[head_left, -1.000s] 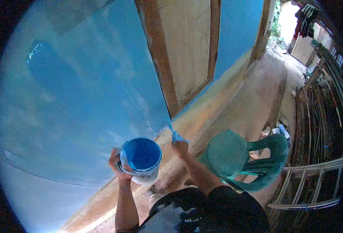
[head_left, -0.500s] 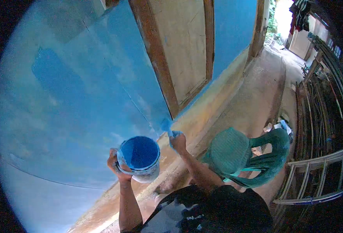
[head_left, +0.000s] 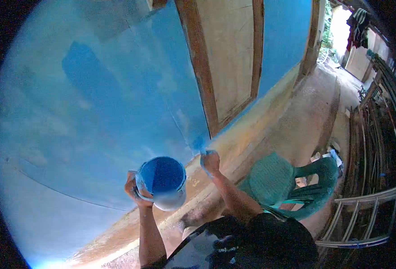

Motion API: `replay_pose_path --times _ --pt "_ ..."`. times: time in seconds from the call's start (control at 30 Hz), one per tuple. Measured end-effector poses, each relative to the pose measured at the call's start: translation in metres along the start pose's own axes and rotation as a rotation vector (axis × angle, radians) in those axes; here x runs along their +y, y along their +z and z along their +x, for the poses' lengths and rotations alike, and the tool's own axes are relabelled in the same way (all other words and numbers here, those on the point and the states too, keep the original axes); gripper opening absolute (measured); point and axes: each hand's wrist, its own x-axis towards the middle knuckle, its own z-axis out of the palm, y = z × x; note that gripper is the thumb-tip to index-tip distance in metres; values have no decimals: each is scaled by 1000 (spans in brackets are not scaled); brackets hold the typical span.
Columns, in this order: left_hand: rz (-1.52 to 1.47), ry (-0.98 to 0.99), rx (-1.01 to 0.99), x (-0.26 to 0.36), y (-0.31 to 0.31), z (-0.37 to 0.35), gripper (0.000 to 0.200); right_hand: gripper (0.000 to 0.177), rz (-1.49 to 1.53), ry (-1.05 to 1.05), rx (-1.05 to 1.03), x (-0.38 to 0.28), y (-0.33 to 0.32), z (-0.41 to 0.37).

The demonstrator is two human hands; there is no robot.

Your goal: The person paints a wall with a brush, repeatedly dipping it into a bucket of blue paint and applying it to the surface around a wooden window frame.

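Note:
My left hand [head_left: 134, 190] is closed around the side of a bucket [head_left: 173, 201] with a blue inside and paint in it. The bucket is held up in front of the wall, its mouth facing me. In my right hand [head_left: 210, 162] is a paintbrush [head_left: 199, 144], its blue bristles at the lower edge of the blue wall [head_left: 113, 130]. The brush is close to the bottom corner of the brown door frame [head_left: 197, 58]. My fingers hide most of its handle. Patches of darker blue show on the wall.
A green plastic chair [head_left: 272, 179] stands to my right on the floor. Beyond it lie a ladder [head_left: 364, 204] and a stack of long poles [head_left: 373, 130]. A bare ledge [head_left: 252, 121] runs along the wall's foot toward a bright doorway [head_left: 339, 27].
The view has turned a little, so the wall, door frame and chair appear farther right. My right hand and the brush stay near the frame's corner. My left hand still holds the bucket.

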Motion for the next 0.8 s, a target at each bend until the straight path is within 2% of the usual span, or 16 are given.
replay_pose_path --times 0.07,0.1,0.17,0.2,0.27,0.37,0.4,0.47,0.53,0.57,0.63,0.67,0.7,0.73,0.77,0.8 --pt "57 84 92 11 -2 13 42 24 48 -47 -27 -56 -46 26" --pt "19 -12 21 16 -7 16 40 24 71 -105 -90 -75 -67 37" --pt "-27 -108 -36 16 -4 19 39 26 -51 -222 230 -118 -91 63" --pt "-46 -84 15 18 -1 20 38 26 -55 -230 226 -128 -102 77" --pt "-67 -51 80 22 5 25 36 37 204 -353 332 -141 -119 104" --pt "-109 -107 56 28 12 28 37 37 156 -277 226 -98 -84 106" --pt "-144 -112 92 26 14 25 36 31 -358 -578 303 -42 -42 93" --pt "-183 -120 137 20 18 20 35 20 114 -281 278 -22 -19 53" --pt "-177 -162 118 16 17 13 30 23 224 -2 -32 -18 -27 20" --pt "-174 -171 119 21 18 13 30 23 220 1 -40 5 -15 4" --pt "-159 -78 127 35 22 23 33 26 -198 -138 -86 64 22 -12" --pt "-117 34 31 31 15 25 28 26 -193 -137 -88 63 19 -12" --pt "-113 38 30 30 17 25 28 25 -188 -115 -142 56 11 -5" --pt "-137 20 129 28 22 21 27 25 -183 -92 -197 47 4 3" --pt "-160 1 228 27 24 17 26 24 -219 -141 -133 25 0 21" --pt "-155 4 231 26 19 17 26 22 -255 -193 -67 -7 -8 45"
